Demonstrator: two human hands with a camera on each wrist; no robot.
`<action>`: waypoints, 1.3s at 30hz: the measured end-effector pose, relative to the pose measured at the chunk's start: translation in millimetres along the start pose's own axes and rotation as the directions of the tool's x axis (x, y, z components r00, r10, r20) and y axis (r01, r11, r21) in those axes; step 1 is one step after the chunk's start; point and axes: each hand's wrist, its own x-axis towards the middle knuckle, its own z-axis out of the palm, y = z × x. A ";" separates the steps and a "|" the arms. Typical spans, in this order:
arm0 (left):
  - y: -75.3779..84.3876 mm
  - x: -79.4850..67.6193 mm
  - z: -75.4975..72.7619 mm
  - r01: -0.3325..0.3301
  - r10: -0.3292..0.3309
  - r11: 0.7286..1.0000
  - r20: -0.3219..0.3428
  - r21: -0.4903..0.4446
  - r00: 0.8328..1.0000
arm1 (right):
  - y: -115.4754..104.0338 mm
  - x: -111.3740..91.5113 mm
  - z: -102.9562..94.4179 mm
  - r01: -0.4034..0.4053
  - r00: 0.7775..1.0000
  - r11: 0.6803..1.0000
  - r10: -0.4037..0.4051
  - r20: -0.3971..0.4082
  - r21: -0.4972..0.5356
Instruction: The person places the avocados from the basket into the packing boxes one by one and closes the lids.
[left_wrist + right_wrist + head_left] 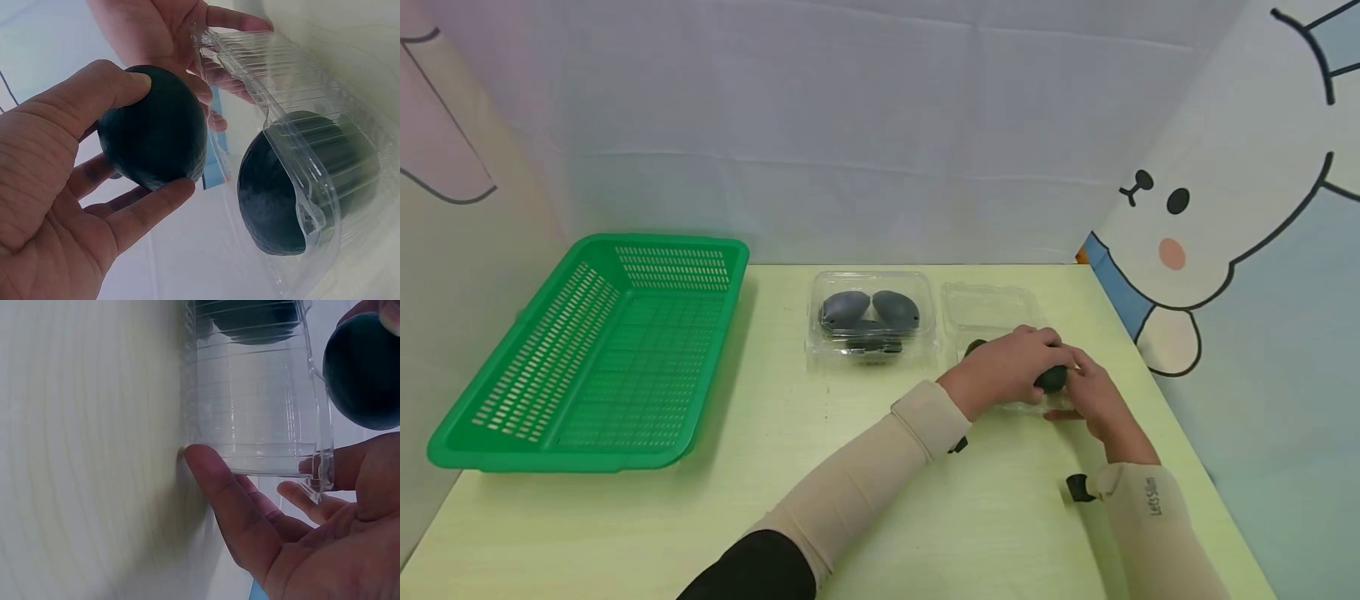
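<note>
My left hand (pixel 1009 368) grips a dark green avocado (pixel 156 128) with thumb and fingers, above the rim of a clear plastic clamshell box (pixel 256 406) at the table's right side. The box's lid (pixel 988 307) lies folded back, away from me. Inside, at the end nearer the left hand, sits another dark avocado (pixel 275 194). My right hand (pixel 1099 398) holds the box's right end. In the right wrist view, its thumb (pixel 219 487) is low at the box's bottom corner and other fingers are up by the rim.
Left of the open box stands a closed clear clamshell (pixel 872 282) with several dark avocados inside. A green perforated plastic basket (pixel 688 392) takes up the table's left side. A pale cloth wall (pixel 850 125) rises behind the table (pixel 880 533), with a cartoon-printed panel on the right.
</note>
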 end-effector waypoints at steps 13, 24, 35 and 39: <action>0.8 1.6 -0.3 0.005 -0.005 1.000 0.009 0.009 1.000 | -0.3 -0.2 -1.5 -0.005 1.000 1.000 0.005 0.001 0.004; -1.9 3.1 2.5 0.026 -0.026 1.000 0.019 0.011 0.999 | -3.0 -0.8 -0.2 -0.019 1.000 0.999 0.019 -0.007 0.037; -3.5 2.8 3.5 0.040 -0.040 0.999 0.027 0.008 0.999 | -2.4 0.0 -0.1 -0.015 1.000 0.998 0.015 -0.012 0.055; -4.5 2.7 7.4 0.044 -0.044 0.999 0.031 -0.004 0.999 | -1.3 1.1 -0.2 -0.022 1.000 0.998 0.022 -0.006 0.051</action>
